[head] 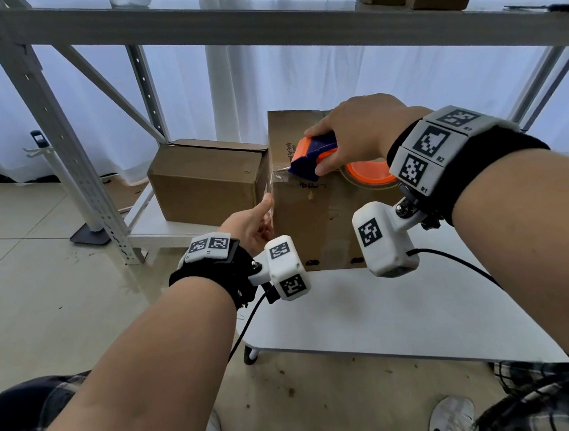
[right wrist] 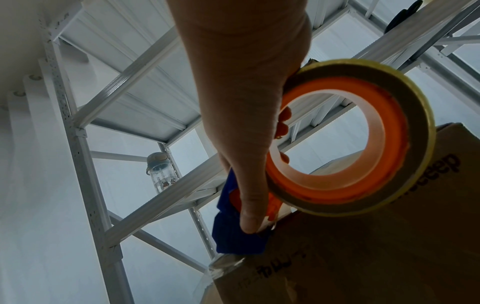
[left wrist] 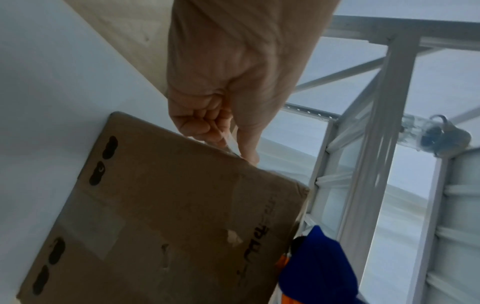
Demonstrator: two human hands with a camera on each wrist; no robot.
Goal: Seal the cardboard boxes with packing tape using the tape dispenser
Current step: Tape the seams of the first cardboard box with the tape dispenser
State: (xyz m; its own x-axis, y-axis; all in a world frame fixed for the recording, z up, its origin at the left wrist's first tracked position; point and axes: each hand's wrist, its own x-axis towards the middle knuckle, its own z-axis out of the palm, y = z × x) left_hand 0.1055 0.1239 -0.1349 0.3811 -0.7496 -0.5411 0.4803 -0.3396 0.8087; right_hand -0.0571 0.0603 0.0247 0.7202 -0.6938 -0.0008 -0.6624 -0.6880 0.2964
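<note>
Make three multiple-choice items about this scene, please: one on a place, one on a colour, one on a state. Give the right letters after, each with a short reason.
1. Where does the taped box stand?
A. on the white table
B. on the floor
C. on the top shelf

2. What colours is the dispenser?
A. green and black
B. blue and orange
C. all white

3. What is the left hand doing?
A. lying flat on the table
B. lifting the second box
C. pinching the tape end at the box's side

Answers:
1 A, the box's base sits on the white tabletop.
2 B, its body is blue with orange parts, gripped by the right hand on the box top.
3 C, in the left wrist view the fingers close on the clear strip at the box's edge.
</note>
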